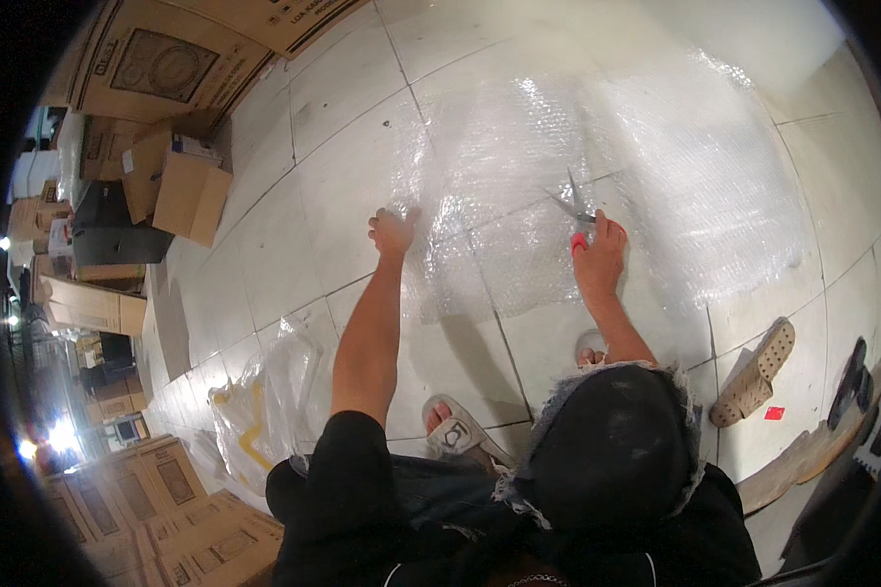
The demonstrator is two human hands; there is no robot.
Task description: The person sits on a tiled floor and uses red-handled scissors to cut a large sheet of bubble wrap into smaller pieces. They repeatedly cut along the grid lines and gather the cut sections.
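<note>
Clear bubble wrap [504,157] lies spread over the tiled floor in front of me. My left hand [393,233] is at its left edge, fingers bent, and seems to grip that edge; the fingertips are partly hidden. In my right hand [603,256] is a pair of scissors [576,205] with red handles. Their blades stand apart and point away from me, over the wrap. Right of the scissors, a further stretch of bubble wrap [715,186] covers the floor, with a strip of looser film between the two stretches.
A large whitish, blurred bulk [744,39] fills the far right. Cardboard boxes [157,68] stand at the far left, beside an open carton [191,191]. Crumpled plastic [264,401] lies near my left side. A tan clog [754,377] and dark footwear [850,382] are at right.
</note>
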